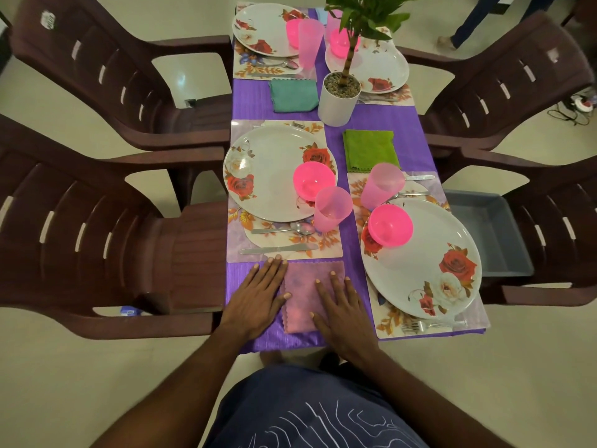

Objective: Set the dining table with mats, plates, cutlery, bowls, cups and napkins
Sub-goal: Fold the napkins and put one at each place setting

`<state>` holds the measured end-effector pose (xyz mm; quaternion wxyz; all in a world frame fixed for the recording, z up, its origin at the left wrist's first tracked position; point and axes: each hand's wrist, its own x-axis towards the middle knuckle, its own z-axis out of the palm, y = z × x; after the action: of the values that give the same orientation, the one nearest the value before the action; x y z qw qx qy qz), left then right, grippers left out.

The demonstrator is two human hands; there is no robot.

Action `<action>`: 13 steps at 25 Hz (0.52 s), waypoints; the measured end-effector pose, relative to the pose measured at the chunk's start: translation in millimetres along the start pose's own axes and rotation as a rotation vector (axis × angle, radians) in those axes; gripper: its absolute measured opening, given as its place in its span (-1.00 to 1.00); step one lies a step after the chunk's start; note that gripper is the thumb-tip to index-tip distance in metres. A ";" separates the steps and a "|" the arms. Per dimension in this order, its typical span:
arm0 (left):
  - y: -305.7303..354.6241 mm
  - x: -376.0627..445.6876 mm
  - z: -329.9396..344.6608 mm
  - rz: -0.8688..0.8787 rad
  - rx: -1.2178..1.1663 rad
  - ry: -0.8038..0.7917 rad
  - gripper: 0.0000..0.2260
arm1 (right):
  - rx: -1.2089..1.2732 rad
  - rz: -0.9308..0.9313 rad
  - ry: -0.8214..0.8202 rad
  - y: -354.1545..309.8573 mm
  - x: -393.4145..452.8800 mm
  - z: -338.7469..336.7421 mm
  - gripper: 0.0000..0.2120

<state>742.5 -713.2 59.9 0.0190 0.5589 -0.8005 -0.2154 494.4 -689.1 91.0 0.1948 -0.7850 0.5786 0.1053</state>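
Note:
A folded pink napkin (pixel 307 292) lies on the purple tablecloth (pixel 245 276) at the near end of the table. My left hand (pixel 258 295) lies flat beside its left edge, thumb touching the cloth. My right hand (pixel 339 308) presses flat on its right part. Just beyond is a floral mat (pixel 235 240) with a rose-patterned plate (pixel 265 176), a pink bowl (pixel 313 181), a pink cup (pixel 331 210), a spoon (pixel 284 230) and a knife (pixel 277 249). To the right sit another plate (pixel 429 263), bowl (pixel 391 224), cup (pixel 381 185) and fork (pixel 433 324).
A green napkin (pixel 370 148), a teal napkin (pixel 294 95) and a white potted plant (pixel 339 98) occupy the middle. Two more place settings stand at the far end. Brown plastic chairs (pixel 97 237) flank both sides; a grey tub (pixel 491 234) rests on the right chair.

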 end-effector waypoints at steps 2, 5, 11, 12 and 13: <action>-2.9 2.8 -2.4 -0.037 -0.029 0.016 -0.39 | -0.007 0.002 -0.004 0.0 0.5 0.0 -0.31; -10.6 9.1 -7.1 -0.109 -0.022 0.038 -0.36 | -0.011 0.008 -0.017 -0.1 0.8 -0.3 -0.31; -18.8 35.8 -28.5 -0.184 0.001 0.118 -0.40 | -0.014 0.014 -0.027 -0.9 1.5 -1.8 -0.31; -20.9 41.6 -31.4 -0.183 0.011 0.121 -0.40 | -0.014 0.016 -0.031 -1.1 1.5 -1.9 -0.32; -22.9 46.4 -33.4 -0.187 0.013 0.114 -0.40 | -0.012 0.018 -0.033 -1.0 1.4 -1.7 -0.32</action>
<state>754.4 -772.4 72.1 0.0406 0.6426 -0.7439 -0.1788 495.7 -690.8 92.2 0.1988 -0.7790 0.5817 0.1235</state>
